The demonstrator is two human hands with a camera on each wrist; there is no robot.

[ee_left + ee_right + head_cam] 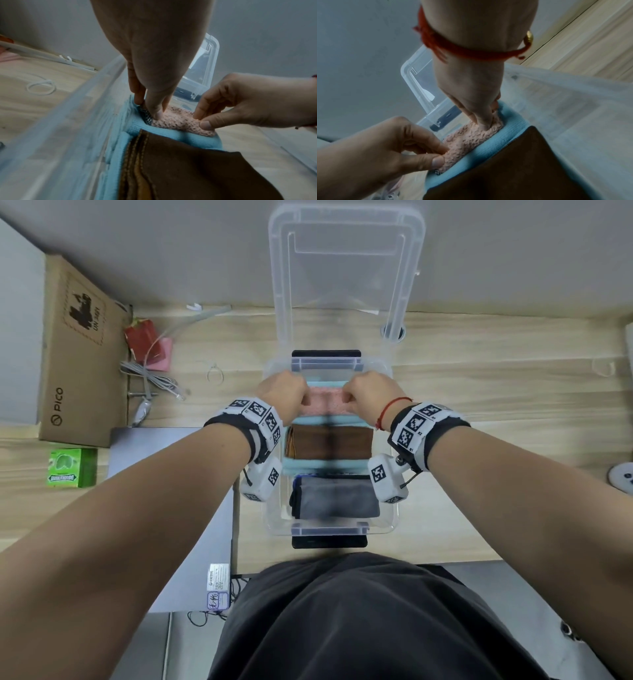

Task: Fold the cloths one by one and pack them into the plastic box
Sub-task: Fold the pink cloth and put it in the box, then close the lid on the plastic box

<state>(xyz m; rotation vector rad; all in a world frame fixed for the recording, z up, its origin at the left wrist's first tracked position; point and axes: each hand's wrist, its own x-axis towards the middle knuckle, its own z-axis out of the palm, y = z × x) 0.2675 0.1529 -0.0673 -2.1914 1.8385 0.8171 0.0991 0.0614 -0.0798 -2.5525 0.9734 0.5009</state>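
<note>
A clear plastic box (270, 508) stands on the wooden desk before me. A folded pink knitted cloth (327, 402) lies at its far end on a light blue cloth (329, 469). My left hand (284, 395) pinches the pink cloth's left end (164, 117), where a black-and-white checked edge (146, 115) shows. My right hand (368, 393) pinches its right end (489, 127). A folded brown cloth (330, 441) lies in the middle and a folded grey cloth (337, 497) at the near end.
The box's clear lid (346, 268) leans against the wall behind it. A cardboard carton (78, 354), red and pink items (147, 344), cables (150, 378) and a green packet (70, 467) lie at left. A white round device (621, 477) sits at the right edge.
</note>
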